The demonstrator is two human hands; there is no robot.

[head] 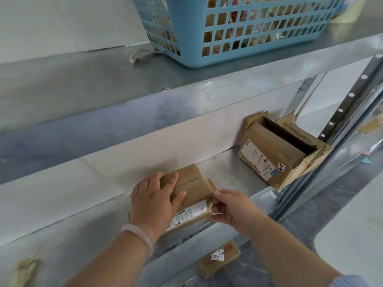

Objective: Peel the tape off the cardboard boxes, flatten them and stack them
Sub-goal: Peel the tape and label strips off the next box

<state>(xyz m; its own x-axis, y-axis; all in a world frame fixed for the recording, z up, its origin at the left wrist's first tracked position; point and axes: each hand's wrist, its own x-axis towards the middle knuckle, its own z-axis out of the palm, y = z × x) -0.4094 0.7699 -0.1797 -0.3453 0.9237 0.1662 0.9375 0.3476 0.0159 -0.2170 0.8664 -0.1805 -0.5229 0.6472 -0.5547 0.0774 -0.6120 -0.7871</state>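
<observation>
A small taped cardboard box (pixel 193 184) with a white label sits on the middle metal shelf (pixel 223 168). My left hand (pixel 154 200) lies on its top with fingers spread and the thumb along the front face. My right hand (pixel 230 206) pinches the tape or flap end at the box's right corner. A larger box (pixel 275 156) with open, torn flaps and a shipping label stands farther right on the same shelf. A flat cardboard piece (pixel 219 258) with red print and a white tag lies on the level below.
A blue plastic basket (pixel 244 32) with goods inside stands on the upper shelf (pixel 145 96). A perforated metal upright (pixel 339 119) borders the shelf on the right. A white surface (pixel 352 235) lies at lower right. A crumpled yellowish scrap (pixel 27 268) sits at lower left.
</observation>
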